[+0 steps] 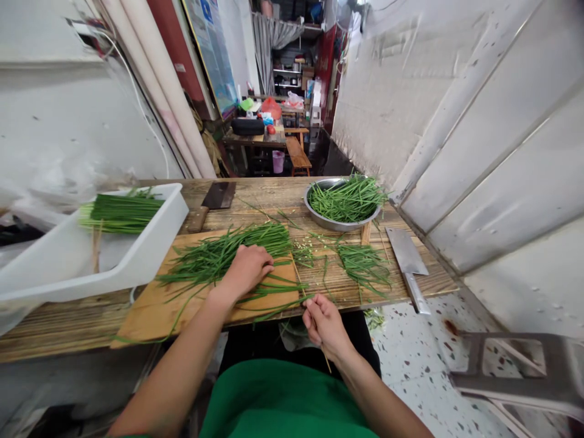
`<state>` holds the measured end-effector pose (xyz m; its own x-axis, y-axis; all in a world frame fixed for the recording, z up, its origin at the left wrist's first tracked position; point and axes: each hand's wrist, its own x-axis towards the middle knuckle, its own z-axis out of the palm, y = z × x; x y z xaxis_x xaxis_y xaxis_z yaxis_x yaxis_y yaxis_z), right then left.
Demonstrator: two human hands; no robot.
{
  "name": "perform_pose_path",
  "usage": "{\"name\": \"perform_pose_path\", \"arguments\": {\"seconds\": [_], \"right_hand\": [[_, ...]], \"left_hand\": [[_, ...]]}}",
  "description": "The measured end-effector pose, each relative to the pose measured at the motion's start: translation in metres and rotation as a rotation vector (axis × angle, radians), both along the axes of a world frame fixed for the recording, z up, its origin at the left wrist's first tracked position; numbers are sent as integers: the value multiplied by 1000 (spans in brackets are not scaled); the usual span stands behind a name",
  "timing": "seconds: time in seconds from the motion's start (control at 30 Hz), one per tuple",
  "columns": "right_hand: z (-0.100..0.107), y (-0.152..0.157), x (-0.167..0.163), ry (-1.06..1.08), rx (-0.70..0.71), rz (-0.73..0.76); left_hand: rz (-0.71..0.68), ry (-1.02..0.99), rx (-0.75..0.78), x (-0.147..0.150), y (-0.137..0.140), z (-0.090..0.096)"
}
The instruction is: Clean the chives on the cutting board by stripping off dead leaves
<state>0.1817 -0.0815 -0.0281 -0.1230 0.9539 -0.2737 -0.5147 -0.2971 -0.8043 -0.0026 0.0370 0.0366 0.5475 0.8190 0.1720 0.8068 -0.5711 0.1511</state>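
Note:
A pile of green garlic chives [267,237] lies across a wooden cutting board [150,313]. My left hand [249,267] rests on the near side of the pile, its fingers curled down onto the chives; the fingertips are partly hidden. By the board's right corner, my right hand [322,322] is closed around a thin bamboo skewer [327,360], which slants up past the fist toward the chives. Several loose chive stalks run from the left hand toward the right fist. Pale cut ends [303,250] lie scattered just right of the pile.
A steel bowl [319,220] of chives stands at the back right, with a smaller chive heap [362,267] before it. Cleavers lie right [408,255] and back left [219,194]. A white bin [150,258] holds bundled chives. A stool [515,380] stands lower right.

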Motion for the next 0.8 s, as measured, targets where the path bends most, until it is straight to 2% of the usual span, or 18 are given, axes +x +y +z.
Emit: {"name": "perform_pose_path", "arguments": {"seconds": [0.2,0.33,0.5,0.6,0.7,0.8], "right_hand": [[-2,-3,2,0,1,16],[-4,-4,4,3,14,19],[-4,-5,3,-5,25,37],[-3,-5,3,-23,23,33],[-4,-5,4,-30,20,28],[-5,-6,4,-29,24,37]], "left_hand": [[13,144,89,6,4,-6],[19,121,143,9,0,-1],[85,-162,-42,5,1,1],[177,-300,-50,-7,6,5],[227,-277,-39,-21,8,12],[142,-105,-112,-26,8,14]]}}
